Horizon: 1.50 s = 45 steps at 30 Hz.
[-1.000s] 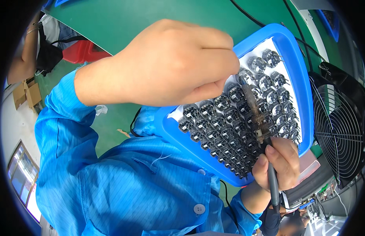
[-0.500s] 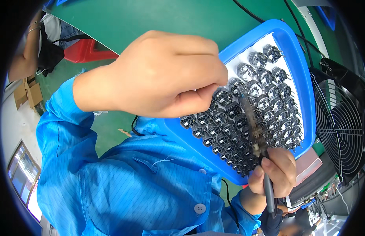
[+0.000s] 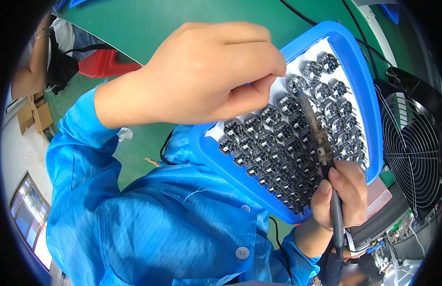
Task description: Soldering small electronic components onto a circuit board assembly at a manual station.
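Note:
My right hand [image 3: 342, 195] grips a soldering iron [image 3: 336, 214] by its dark handle. The iron's metal barrel slants up and left over a blue tray [image 3: 198, 148], its tip at or just over one of the small round components [image 3: 297, 84]. Several rows of these black-and-silver parts, with pins on some, stand on white lining in the tray. Above the tray's left side, my left hand [image 3: 211, 74] is closed in a pinch, fingertips near that same component. Whatever the pinch holds, if anything, is hidden behind the fingers.
The tray rests at the edge of a green table [image 3: 135, 28]. Right of it stands a black fan [image 3: 409, 152] with a round wire grille. Dark cables [image 3: 299, 13] run along the far side. At left are a red stool [image 3: 97, 63], cardboard boxes [image 3: 37, 114] and another person's arm [image 3: 32, 71].
Both hands have shifted up and slightly right over the tray. The iron's tip has moved from one component to another farther up.

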Available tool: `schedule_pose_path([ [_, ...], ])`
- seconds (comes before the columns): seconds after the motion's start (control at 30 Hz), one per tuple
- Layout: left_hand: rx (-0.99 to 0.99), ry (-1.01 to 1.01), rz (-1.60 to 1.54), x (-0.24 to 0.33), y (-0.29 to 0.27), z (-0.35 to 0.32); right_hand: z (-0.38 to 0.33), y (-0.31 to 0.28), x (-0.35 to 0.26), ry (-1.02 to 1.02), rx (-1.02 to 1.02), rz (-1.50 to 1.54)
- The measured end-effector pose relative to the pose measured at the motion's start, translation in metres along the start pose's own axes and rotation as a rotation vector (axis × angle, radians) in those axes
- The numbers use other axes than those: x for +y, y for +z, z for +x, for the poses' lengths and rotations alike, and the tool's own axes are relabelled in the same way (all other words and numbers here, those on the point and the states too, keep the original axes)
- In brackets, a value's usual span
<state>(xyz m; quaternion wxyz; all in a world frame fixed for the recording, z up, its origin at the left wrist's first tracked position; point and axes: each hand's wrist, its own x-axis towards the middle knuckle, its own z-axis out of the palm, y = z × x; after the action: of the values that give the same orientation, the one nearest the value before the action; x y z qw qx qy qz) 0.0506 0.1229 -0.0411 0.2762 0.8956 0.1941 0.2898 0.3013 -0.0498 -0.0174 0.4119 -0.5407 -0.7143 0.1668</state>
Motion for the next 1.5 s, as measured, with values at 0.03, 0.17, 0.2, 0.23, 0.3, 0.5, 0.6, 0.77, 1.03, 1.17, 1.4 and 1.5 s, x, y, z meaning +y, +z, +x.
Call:
schedule_pose_path([
  [0.03, 0.004, 0.006, 0.012, 0.000, 0.000, 0.000, 0.000, 0.000, 0.000, -0.002, 0.000, 0.000],
  [0.17, 0.009, -0.002, 0.002, 0.000, 0.000, 0.001, 0.001, 0.001, 0.004, 0.003, 0.010, 0.023],
  [0.2, 0.008, -0.001, 0.001, 0.001, -0.002, 0.002, 0.001, 0.000, 0.004, 0.001, 0.011, 0.035],
  [0.23, -0.024, -0.024, -0.020, 0.003, -0.005, 0.004, 0.001, -0.002, 0.004, 0.001, 0.012, 0.035],
  [0.3, -0.059, -0.041, -0.039, 0.005, -0.009, 0.003, -0.001, -0.007, -0.001, -0.005, -0.001, -0.009],
  [0.5, -0.031, -0.610, -0.490, 0.032, -0.010, -0.020, -0.060, -0.058, -0.022, 0.102, 0.155, -0.136],
  [0.6, 0.011, -0.518, -0.394, 0.042, 0.014, -0.039, -0.108, -0.085, -0.015, 0.150, 0.325, -0.180],
  [0.77, 0.169, -0.432, -0.353, 0.061, 0.051, -0.045, -0.162, -0.108, 0.010, 0.504, 0.815, -0.376],
  [1.03, 0.121, -0.361, -0.423, 0.072, 0.055, -0.032, -0.194, -0.125, -0.024, 0.682, 1.067, -0.889],
  [1.17, 0.081, -0.352, -0.417, 0.072, 0.039, -0.034, -0.190, -0.115, -0.035, 0.761, 1.062, -0.801],
  [1.4, 0.160, -0.315, -0.132, 0.069, -0.018, -0.024, -0.153, -0.090, -0.079, 0.721, 1.116, -0.421],
  [1.5, 0.151, -0.251, -0.058, 0.066, -0.046, -0.025, -0.149, -0.079, -0.096, 0.469, 0.737, -0.180],
])
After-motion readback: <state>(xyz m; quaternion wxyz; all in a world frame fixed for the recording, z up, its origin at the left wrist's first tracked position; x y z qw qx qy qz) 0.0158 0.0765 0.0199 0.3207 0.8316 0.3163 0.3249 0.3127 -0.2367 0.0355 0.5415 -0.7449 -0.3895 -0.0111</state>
